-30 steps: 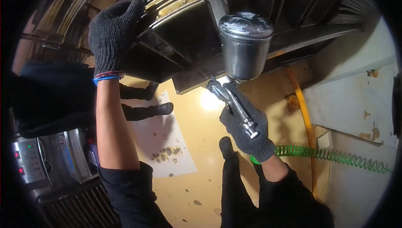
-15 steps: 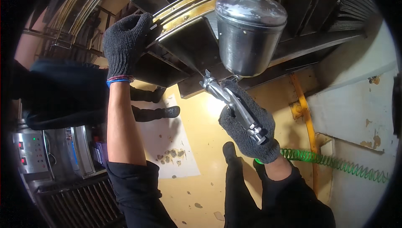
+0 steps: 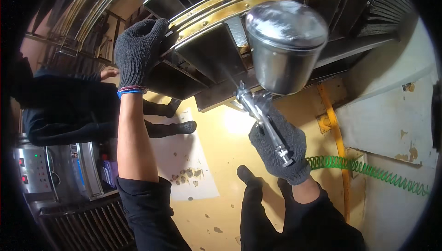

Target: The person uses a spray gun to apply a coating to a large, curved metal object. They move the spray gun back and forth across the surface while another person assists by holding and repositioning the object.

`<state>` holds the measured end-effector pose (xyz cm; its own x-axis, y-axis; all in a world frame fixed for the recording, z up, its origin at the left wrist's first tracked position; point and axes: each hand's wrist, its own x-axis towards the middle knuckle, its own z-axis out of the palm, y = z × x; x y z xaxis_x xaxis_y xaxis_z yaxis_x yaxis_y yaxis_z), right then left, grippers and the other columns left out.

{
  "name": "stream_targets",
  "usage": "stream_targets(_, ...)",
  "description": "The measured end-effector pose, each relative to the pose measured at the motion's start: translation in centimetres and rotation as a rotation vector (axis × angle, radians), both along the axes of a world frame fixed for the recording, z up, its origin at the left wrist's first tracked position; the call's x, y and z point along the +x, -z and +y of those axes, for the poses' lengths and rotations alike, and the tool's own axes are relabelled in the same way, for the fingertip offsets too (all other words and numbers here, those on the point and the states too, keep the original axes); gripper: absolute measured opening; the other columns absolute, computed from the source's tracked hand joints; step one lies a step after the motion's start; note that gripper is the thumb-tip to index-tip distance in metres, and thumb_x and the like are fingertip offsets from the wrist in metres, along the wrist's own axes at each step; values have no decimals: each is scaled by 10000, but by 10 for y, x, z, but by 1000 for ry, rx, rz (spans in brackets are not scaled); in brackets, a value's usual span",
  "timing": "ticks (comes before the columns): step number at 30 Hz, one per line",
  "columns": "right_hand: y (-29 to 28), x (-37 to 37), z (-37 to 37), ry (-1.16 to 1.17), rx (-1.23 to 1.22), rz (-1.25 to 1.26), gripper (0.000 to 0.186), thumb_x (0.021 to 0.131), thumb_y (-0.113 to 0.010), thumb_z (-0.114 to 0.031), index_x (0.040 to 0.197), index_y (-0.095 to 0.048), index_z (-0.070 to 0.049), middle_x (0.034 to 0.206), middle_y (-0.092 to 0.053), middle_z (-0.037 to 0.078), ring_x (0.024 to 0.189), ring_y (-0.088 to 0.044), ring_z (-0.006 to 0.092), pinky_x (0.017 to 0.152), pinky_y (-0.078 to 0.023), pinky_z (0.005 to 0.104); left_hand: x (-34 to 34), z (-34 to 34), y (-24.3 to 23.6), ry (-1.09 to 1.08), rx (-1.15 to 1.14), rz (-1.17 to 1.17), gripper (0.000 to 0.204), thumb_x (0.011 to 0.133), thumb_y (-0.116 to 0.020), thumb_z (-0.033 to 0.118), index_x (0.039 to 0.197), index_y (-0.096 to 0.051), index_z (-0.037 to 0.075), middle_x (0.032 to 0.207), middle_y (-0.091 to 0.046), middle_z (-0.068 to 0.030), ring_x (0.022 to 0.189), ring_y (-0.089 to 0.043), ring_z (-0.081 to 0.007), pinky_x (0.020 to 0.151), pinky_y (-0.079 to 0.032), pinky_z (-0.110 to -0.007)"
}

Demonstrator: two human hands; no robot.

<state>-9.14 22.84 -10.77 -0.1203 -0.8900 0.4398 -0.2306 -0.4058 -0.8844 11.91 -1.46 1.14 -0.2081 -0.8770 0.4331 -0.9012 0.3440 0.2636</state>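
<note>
My right hand (image 3: 281, 147), in a dark knit glove, is closed round a metal spray gun (image 3: 260, 117). A shiny lidded paint cup (image 3: 286, 50) sits above the gun, and a faint mist shows at its nozzle, which points up and left at the dark panels (image 3: 209, 57). My left hand (image 3: 138, 53), gloved alike, is closed at the left end of a riveted, brass-coloured strip (image 3: 221, 18) along the edge of those panels. Its fingertips are partly hidden behind the strip's end. A coiled green air hose (image 3: 368, 170) runs from behind my right wrist.
At left stands another person in dark clothes (image 3: 73, 106), with one hand (image 3: 109, 72) showing. Below is a control box (image 3: 34, 168) with red switches, beside a dark slatted grate (image 3: 87, 223). A yellow post (image 3: 335, 131) and a peeling pale wall (image 3: 391, 126) are at right.
My right hand and the spray gun have shifted a little to the right, with the cup. My left hand stays nearly in place. The other person's hand has come into view.
</note>
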Motion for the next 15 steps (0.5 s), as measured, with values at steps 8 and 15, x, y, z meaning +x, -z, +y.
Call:
stream_targets(8, 19, 22, 9, 77, 56, -38, 527, 859, -633, 54, 1374, -522, 47, 1330, -617, 205, 1164, -655, 300, 944, -540, 351, 10, -11, 1, 97, -69, -222, 380, 912, -614, 428, 1061, -764, 113, 995, -750, -102, 833, -718, -254, 761, -551, -358)
stream_targets(15, 35, 63, 17, 250, 243, -4, 553, 890, -594, 51, 1426, -458, 43, 1302, -619, 196, 1099, -665, 274, 894, -535, 343, 40, -19, 4, 362, 256, 65, 477, 921, -635, 488, 1236, -703, 136, 1107, -738, -107, 993, -702, -263, 861, -551, -358)
